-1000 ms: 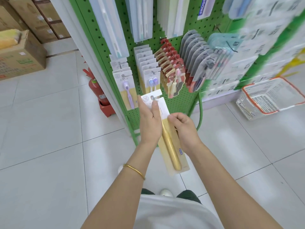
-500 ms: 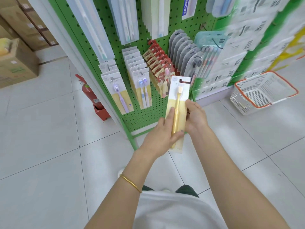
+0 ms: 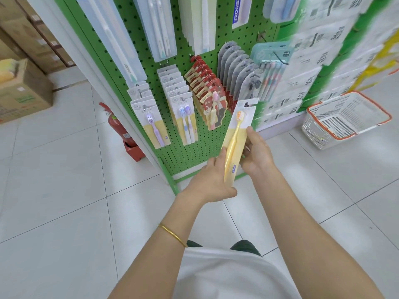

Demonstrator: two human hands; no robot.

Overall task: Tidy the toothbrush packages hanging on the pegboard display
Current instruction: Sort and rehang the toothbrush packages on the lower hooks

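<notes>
I hold a yellow toothbrush package [image 3: 238,134] upright in front of the green pegboard [image 3: 200,147], its hang tab pointing up. My left hand [image 3: 212,180] grips its lower end from the left, thumb along the card's edge. My right hand [image 3: 255,154] holds its right edge, fingers behind the card. On the pegs hang a purple toothbrush stack [image 3: 149,117], a twin-brush stack [image 3: 183,108], red packages [image 3: 207,100] and grey packages [image 3: 239,78].
A red fire extinguisher [image 3: 121,130] stands on the floor left of the display. A white basket with an orange rim [image 3: 345,119] sits at the right. Cardboard boxes [image 3: 23,91] are stacked at the far left. Long packs [image 3: 155,29] hang higher up.
The yellow package has been turned so its front faces me and has moved right and up, in front of the red and grey packages. My left hand slid down to its lower end.
</notes>
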